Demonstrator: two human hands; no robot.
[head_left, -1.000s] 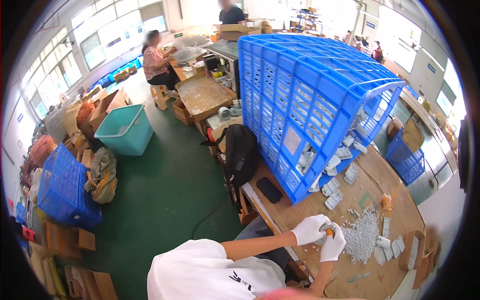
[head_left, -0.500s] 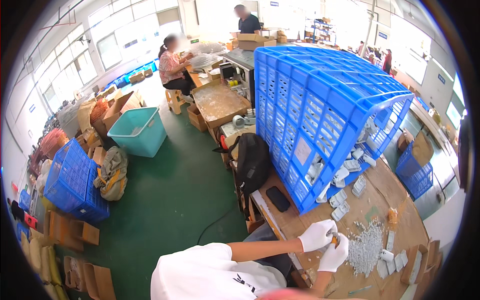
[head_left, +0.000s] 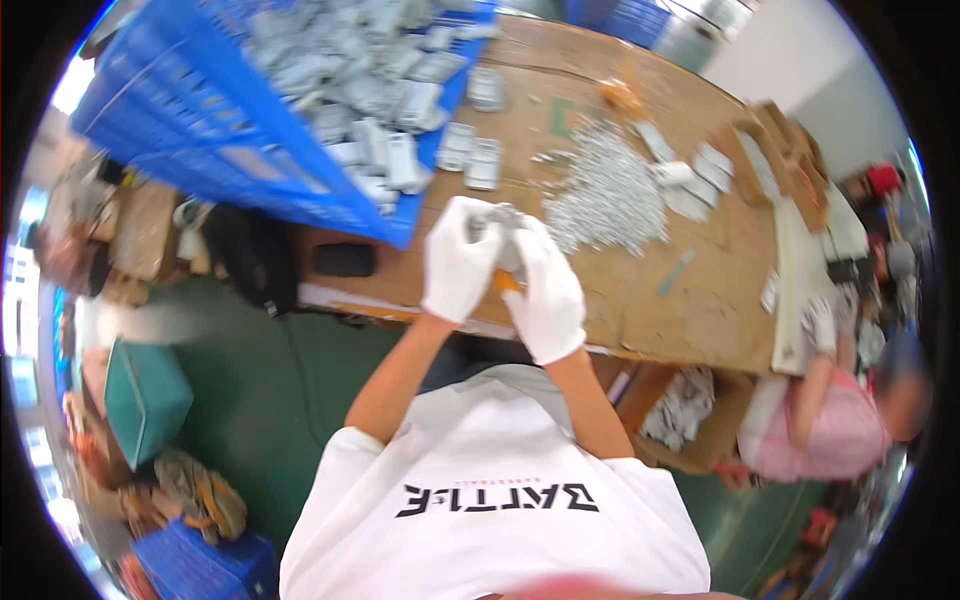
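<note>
Both my hands wear white gloves and meet over the table's front edge. My left hand is closed, with thumb and fingers pinching a small grey part, blurred. From the other side my right hand closes on the same part. A small orange piece shows at my right hand's fingers; its kind is unclear. Beyond the hands lie several pale grey plastic housings. To the right spreads a heap of small grey pieces.
A blue crate on its side spills grey housings at the left. A dark phone and a black bag sit near it. Right are a white roll, a cardboard box below the table, and a co-worker's gloved hand.
My view has swung down and to the right, so the hands now appear near the middle. Both hands still work together on the small part. A co-worker has come into view at right.
</note>
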